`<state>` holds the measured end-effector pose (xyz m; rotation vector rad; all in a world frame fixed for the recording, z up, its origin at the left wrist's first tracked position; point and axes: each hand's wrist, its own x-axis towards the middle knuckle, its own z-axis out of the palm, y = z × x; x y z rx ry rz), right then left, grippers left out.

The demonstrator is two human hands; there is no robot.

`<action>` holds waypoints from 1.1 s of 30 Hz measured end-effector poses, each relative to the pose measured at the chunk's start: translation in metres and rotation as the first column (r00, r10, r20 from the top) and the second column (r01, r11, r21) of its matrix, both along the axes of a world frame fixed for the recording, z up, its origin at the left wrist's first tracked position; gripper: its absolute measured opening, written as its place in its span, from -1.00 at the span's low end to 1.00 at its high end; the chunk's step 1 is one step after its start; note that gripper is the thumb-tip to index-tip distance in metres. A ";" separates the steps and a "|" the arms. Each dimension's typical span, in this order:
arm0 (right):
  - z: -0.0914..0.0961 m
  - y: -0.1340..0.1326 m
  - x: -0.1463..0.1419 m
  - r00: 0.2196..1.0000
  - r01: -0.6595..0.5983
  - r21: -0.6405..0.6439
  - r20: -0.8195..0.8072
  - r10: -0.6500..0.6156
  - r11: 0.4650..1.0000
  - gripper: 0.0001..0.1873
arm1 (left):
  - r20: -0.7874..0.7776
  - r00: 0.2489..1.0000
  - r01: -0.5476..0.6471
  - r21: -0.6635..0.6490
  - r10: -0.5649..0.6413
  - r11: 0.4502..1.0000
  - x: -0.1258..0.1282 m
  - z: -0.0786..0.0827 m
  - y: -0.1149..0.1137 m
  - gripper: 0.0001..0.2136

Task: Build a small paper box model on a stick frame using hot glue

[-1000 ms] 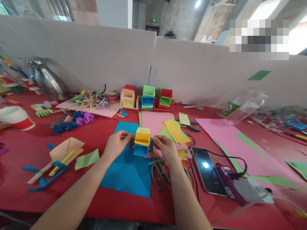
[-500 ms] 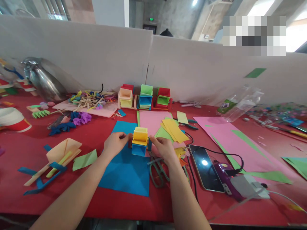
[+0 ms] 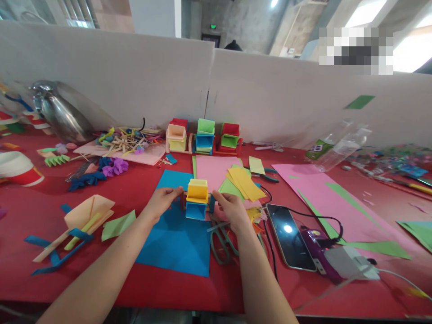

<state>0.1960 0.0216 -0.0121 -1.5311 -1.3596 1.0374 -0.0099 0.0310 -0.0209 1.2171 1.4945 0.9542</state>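
A small folded-paper model (image 3: 197, 192) with yellow and blue open boxes is held up over the blue paper sheet (image 3: 175, 247). My left hand (image 3: 166, 201) is closed, its thumb and fingertips pinching the model's reddish-brown left side piece. With thumb and fingers my right hand (image 3: 231, 208) grips the dark blue side piece at the other end. Below the right hand lie scissors (image 3: 221, 245), their blades partly hidden. Three similar paper-box models, a middle one (image 3: 205, 137) among them, stand at the back by the white partition.
On the left lie a peach paper piece with blue strips (image 3: 89, 211) and a green paper scrap (image 3: 118, 225). A phone (image 3: 290, 236), cables and a purple power bank (image 3: 319, 249) lie right. Farther back are yellow strips (image 3: 248, 183), pliers (image 3: 270, 174), pink sheets and bottles (image 3: 344, 148).
Very little differs. My left fingers have shifted slightly up and left on the side piece; the model stays in nearly the same place.
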 end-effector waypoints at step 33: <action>-0.005 0.003 -0.001 0.956 -0.011 -0.055 -0.294 -0.005 0.998 -0.57 | 0.131 0.988 -0.088 0.077 0.078 0.993 0.009 -0.004 0.000 -0.60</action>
